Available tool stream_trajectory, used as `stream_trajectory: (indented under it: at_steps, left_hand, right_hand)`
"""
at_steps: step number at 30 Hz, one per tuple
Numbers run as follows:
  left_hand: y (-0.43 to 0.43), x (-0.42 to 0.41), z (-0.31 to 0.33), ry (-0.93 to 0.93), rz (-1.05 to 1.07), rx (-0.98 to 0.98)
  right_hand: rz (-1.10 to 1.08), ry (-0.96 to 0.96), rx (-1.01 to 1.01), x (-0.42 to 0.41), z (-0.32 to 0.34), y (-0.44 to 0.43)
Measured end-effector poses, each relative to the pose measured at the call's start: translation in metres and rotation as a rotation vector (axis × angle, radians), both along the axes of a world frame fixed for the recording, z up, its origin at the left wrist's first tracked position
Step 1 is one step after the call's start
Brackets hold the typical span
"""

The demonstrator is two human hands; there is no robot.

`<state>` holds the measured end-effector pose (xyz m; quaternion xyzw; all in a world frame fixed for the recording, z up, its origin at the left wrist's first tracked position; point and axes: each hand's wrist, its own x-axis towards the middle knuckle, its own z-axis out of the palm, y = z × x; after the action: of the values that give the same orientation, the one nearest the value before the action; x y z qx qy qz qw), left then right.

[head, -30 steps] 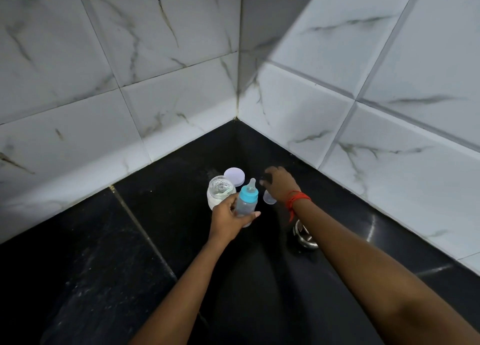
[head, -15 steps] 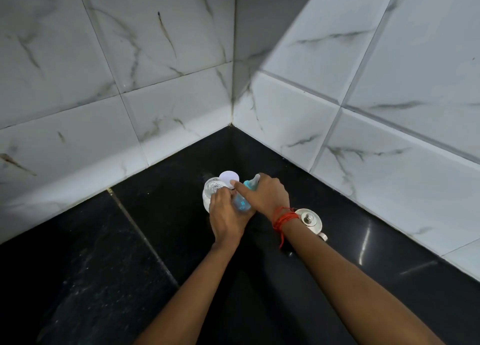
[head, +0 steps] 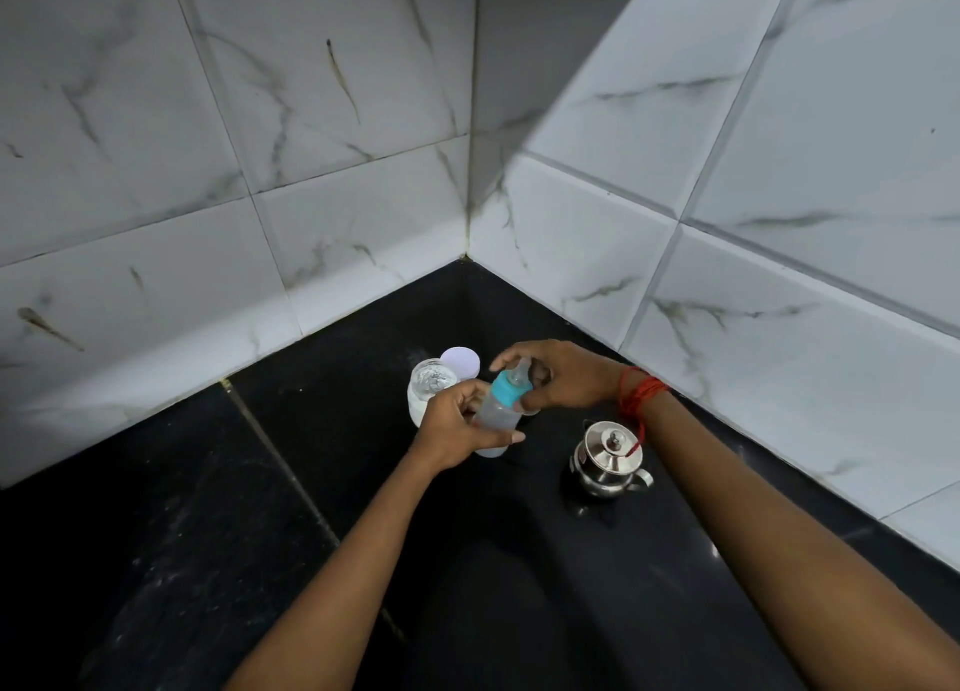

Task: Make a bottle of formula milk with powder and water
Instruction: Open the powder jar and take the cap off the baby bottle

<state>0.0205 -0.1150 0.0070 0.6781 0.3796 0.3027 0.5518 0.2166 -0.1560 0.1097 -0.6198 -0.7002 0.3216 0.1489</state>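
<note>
Head view, left to right: an open jar of white powder [head: 430, 386] stands on the black tabletop [head: 208, 482], its pale lid [head: 460, 362] just behind. The left hand [head: 460, 428] wraps its fingers [head: 498, 436] closed around the body of the baby bottle [head: 500, 410], tilted above the tabletop. The right hand [head: 561, 376] curls its fingers over the teat and blue collar. A lidded steel pot [head: 609, 459] stands right.

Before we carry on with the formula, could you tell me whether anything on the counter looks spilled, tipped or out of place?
Nothing stands out. The baby bottle is tilted only because the left hand holds it. The open jar, its lid and the steel pot stand upright on the counter; no spill shows.
</note>
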Motion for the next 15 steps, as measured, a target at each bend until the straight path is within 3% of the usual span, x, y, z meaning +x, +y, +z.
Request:
stream_trajectory:
  at_steps: [3,7,13,15]
  left_hand:
    - [-0.002,0.004,-0.003,0.068,0.060,0.052]
    - [-0.007,0.009,-0.002,0.121,0.064,0.130]
    - [-0.007,0.006,-0.008,0.152,0.101,0.154]
    - [-0.006,0.004,-0.010,0.148,0.112,0.153]
  right_hand:
    - [-0.131,-0.096,0.029,-0.005,0.009,-0.002]
    - [-0.252,-0.397,0.083,-0.017,0.008,0.000]
    - [-0.067,-0.252,0.026,-0.013,0.000,0.002]
    - [-0.162,-0.291,0.021,-0.018,-0.002,0.003]
